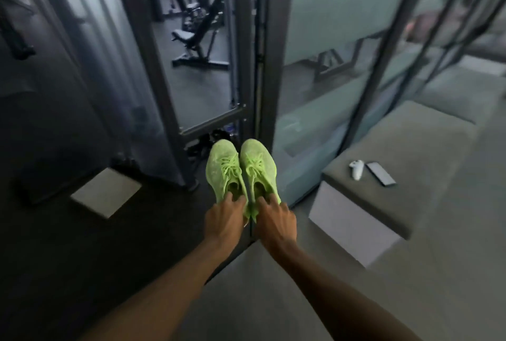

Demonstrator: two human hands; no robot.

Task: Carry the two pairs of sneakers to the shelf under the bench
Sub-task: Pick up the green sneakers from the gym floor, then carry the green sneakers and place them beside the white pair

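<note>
A pair of neon green sneakers hangs side by side in front of me, toes pointing away. My left hand [225, 217] grips the heel collar of the left sneaker [223, 169], fingers inside the opening. My right hand [276, 220] holds the right sneaker [258, 167] the same way. Both shoes are off the floor, just before a dark metal door frame [247, 67]. A second pair is not clearly in view; some dark shapes lie low behind the frame [208, 139]. A grey cushioned bench [405, 176] runs along the right.
A white controller [356, 169] and a black phone [381, 173] lie on the bench seat. Glass panels [342, 39] stand right of the doorway. Gym benches [197, 37] fill the room beyond. A pale floor plate [106, 193] sits on the dark floor at left.
</note>
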